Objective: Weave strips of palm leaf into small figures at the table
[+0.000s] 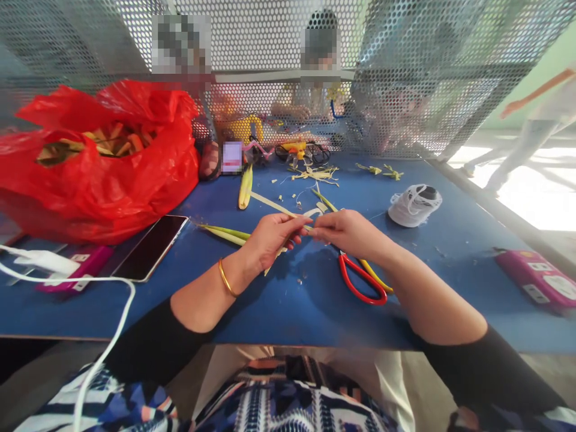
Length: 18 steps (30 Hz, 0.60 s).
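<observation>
My left hand [275,235] and my right hand [335,231] meet over the middle of the blue table, thumbs and fingertips pinched close together. Between them runs a pale green leaf strip [274,203], gripped by both; its middle is covered by my fingers. Just below my right hand lies a pair of scissors [360,285] with one red and one yellow handle, its blades mostly hidden. Left of my left hand rest long green leaf pieces [225,234]. A yellow-green husk piece [245,189] sits farther back.
A red plastic bag [153,186] of dry leaves fills the left, beside a black phone [153,249] and a white cable [121,324]. A white thread spool [414,206] and a magenta box [537,279] stand right. Behind the perforated metal screen [270,42] sit people.
</observation>
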### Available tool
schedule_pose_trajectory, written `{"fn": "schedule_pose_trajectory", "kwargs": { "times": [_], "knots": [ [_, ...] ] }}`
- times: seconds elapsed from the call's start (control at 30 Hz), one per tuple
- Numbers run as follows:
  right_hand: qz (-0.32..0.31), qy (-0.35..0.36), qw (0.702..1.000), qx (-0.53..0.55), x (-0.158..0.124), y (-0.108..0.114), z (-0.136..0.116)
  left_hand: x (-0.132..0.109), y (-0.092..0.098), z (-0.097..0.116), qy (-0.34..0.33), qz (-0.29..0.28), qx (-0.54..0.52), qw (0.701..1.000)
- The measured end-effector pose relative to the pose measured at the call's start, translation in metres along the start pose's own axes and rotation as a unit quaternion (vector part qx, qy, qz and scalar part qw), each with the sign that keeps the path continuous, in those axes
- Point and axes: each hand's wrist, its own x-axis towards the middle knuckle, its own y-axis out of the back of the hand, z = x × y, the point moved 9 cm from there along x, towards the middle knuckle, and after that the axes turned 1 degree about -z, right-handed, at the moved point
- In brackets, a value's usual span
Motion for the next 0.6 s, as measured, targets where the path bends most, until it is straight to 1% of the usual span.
{"fn": "schedule_pose_trajectory", "kwargs": {
  "times": [0.03, 0.1, 0.17, 0.2, 0.23, 0.27, 0.3, 0.37, 0.4, 0.47, 0.53, 0.6],
  "knots": [
    [0.015, 0.009, 1.0, -0.024, 0.0, 0.001, 0.0, 0.0, 0.001, 0.0, 0.0, 0.009, -0.01, 1.0],
    [0.082, 0.027, 0.991, -0.099, 0.0, 0.01, -0.004, 0.0, 0.004, -0.001, 0.005, 0.029, -0.035, 0.999],
    [0.171, 0.063, 0.966, -0.181, -0.006, 0.022, -0.016, 0.001, 0.007, 0.0, 0.009, 0.037, -0.062, 0.997],
    [0.207, 0.096, 0.949, -0.217, -0.01, 0.025, -0.026, 0.001, 0.007, 0.001, 0.009, 0.035, -0.077, 0.996],
    [0.228, 0.141, 0.931, -0.249, -0.014, 0.023, -0.038, 0.002, 0.007, 0.002, 0.006, 0.029, -0.093, 0.995],
    [0.229, 0.19, 0.914, -0.275, -0.018, 0.017, -0.049, 0.002, 0.006, 0.003, 0.004, 0.019, -0.108, 0.994],
    [0.214, 0.235, 0.901, -0.295, -0.02, 0.007, -0.058, 0.003, 0.004, 0.004, 0.002, 0.008, -0.122, 0.992],
    [0.159, 0.305, 0.882, -0.323, -0.023, -0.016, -0.068, 0.004, 0.002, 0.003, 0.004, -0.009, -0.143, 0.99],
    [0.137, 0.323, 0.875, -0.334, -0.023, -0.025, -0.07, 0.005, 0.0, 0.002, 0.008, -0.014, -0.151, 0.988],
    [0.12, 0.336, 0.866, -0.351, -0.023, -0.037, -0.069, 0.005, -0.001, -0.001, 0.021, -0.015, -0.164, 0.986],
    [0.129, 0.342, 0.861, -0.353, -0.023, -0.04, -0.068, 0.005, -0.001, -0.004, 0.03, -0.006, -0.171, 0.985],
    [0.146, 0.352, 0.86, -0.339, -0.025, -0.037, -0.069, 0.004, -0.001, -0.004, 0.031, -0.001, -0.172, 0.985]
  ]
}}
